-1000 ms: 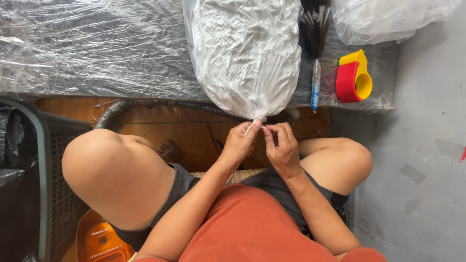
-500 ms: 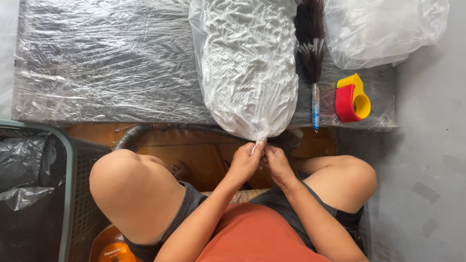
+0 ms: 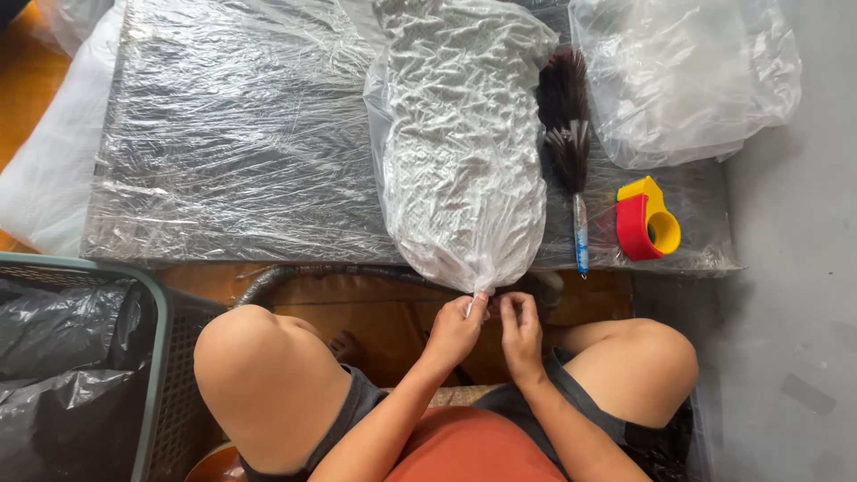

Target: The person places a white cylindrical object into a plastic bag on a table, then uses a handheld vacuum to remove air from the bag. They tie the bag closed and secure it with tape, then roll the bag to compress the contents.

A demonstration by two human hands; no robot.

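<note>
Both forearms reach forward from the lap, between the raised bare knees, and meet at the near edge of the low surface (image 3: 232, 170), which is wrapped in clear plastic film. The left hand (image 3: 455, 332) is bent up at the wrist, its thumb and fingertips pressed together, pinching the gathered neck of the long clear plastic bag (image 3: 460, 143). The right hand (image 3: 520, 328) sits just beside it, fingers curled inward and closed toward the same twisted end; whether it truly grips the plastic cannot be told. The bag, stuffed with white crinkled material, lies lengthwise on the surface with its narrow end hanging just over the near edge at the hands. Just right of the bag lies a dark feather duster (image 3: 566, 134) with a blue handle, then a red and yellow tape dispenser (image 3: 644, 220). A second clear bag (image 3: 683, 76) rests at the far right. A green basket (image 3: 156, 357) lined with black plastic stands by the left knee.
</note>
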